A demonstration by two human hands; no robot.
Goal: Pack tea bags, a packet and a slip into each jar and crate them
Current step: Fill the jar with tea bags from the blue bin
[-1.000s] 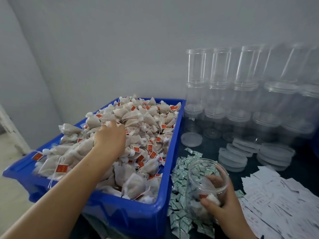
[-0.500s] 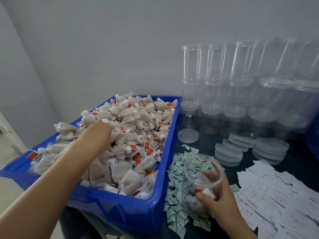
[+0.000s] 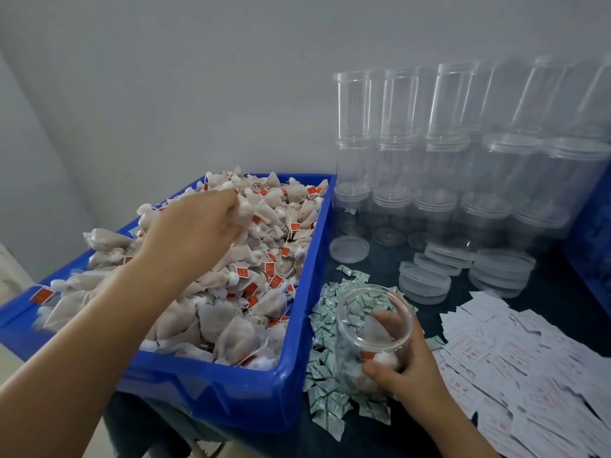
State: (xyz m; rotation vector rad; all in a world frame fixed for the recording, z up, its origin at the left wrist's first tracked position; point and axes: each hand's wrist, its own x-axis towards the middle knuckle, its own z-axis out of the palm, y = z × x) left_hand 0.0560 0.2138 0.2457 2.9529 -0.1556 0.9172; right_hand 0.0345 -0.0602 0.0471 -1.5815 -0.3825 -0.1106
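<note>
A blue crate (image 3: 291, 375) at the left is heaped with beige tea bags (image 3: 238, 309) that carry red tags. My left hand (image 3: 195, 229) hovers over the heap with its fingers pinched on a tea bag (image 3: 246, 209), lifted off the pile. Right of the crate, my right hand (image 3: 403, 368) grips an open clear jar (image 3: 373, 312) that tilts toward me and has a few tea bags inside. The jar sits over a pile of small green-and-white packets (image 3: 325, 328). White printed slips (image 3: 529, 358) are spread at the right.
Stacks of empty clear jars (image 3: 429, 166) stand along the back wall. Clear lids (image 3: 425, 282) lie stacked in front of them, with one single lid (image 3: 348, 248) beside the crate. Another blue crate (image 3: 595, 252) shows at the right edge. The table top is dark.
My left hand has risen out of the heap and moved toward the far right of the crate, now pinching a tea bag. The right hand and jar stay put.
</note>
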